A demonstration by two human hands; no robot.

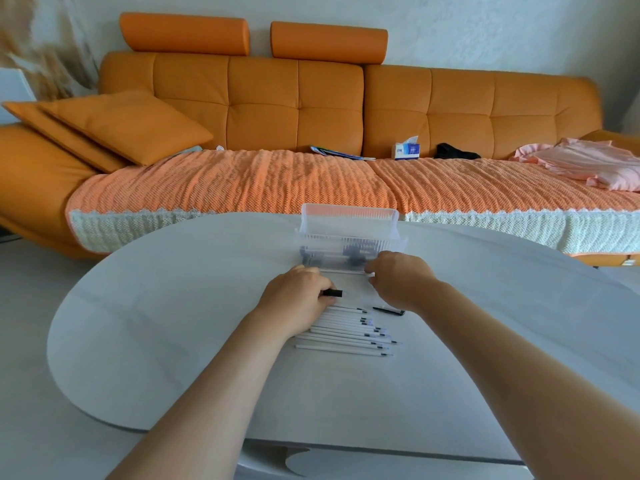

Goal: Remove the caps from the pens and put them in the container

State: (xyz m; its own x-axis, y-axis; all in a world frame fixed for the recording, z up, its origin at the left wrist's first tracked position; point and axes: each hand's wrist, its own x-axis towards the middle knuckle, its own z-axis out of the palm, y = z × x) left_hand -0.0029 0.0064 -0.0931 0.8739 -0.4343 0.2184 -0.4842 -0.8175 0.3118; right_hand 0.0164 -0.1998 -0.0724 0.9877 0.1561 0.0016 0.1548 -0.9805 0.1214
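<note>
Home living room. We list: long orange sofa (294, 98) at 12 o'clock, loose cushions (121, 126) at 10 o'clock, tissue box (407, 150) at 1 o'clock, pink garment (581, 161) at 2 o'clock, pale table (173, 306) nearest us.

There is 1 container (349, 237) on 1 table (173, 306). About 10 pens (346, 332) lie piled, plus 1 held pen (348, 271) and 1 black cap (334, 293).

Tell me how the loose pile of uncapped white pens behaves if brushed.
The thin white uncapped pens look round and slim, so they would probably roll on the smooth grey table. They seem light and lie loose, so the left hand, gripping a black cap over them, could scatter them.
</note>
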